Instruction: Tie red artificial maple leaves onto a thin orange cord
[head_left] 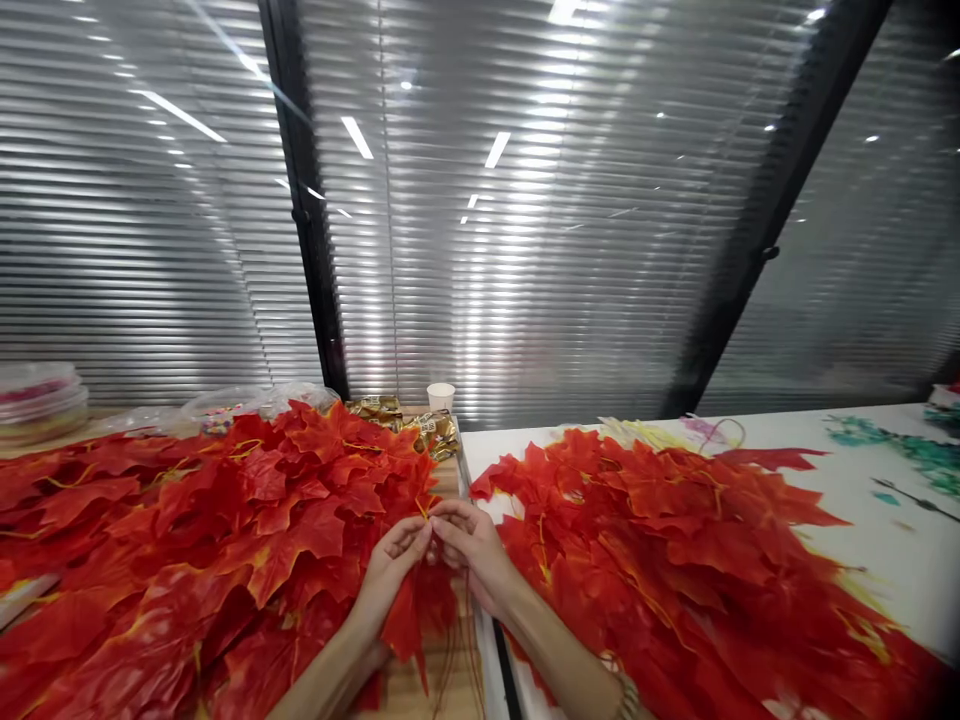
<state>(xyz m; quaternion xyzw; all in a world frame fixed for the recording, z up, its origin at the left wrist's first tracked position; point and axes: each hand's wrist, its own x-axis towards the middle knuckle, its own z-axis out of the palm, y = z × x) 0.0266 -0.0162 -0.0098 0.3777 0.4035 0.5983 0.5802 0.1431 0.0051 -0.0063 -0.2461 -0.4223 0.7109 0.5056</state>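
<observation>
Head view: nearest, a beaded band (628,697) circles the right wrist, and both forearms reach in over the narrow strip between two leaf heaps, perhaps because it gives the fingers free room. A red leaf (405,625) hangs below the hands, seemingly held up by its thin end so that its blade stays out of the way. The left hand (396,560) has thumb and forefinger pressed together at that end; the right hand (472,548) meets it, its tips likewise pinched shut there, though the exact bit between them is too small to tell. Brown cords (459,655) dangle just beneath. To either side, the left heap (300,540) and the right heap (660,540) lie close by, probably for easy reach. Beyond stand a paper cup (441,396) and gold wrappers (435,437), apparently pushed back from the working space, before slatted blinds (480,270).
</observation>
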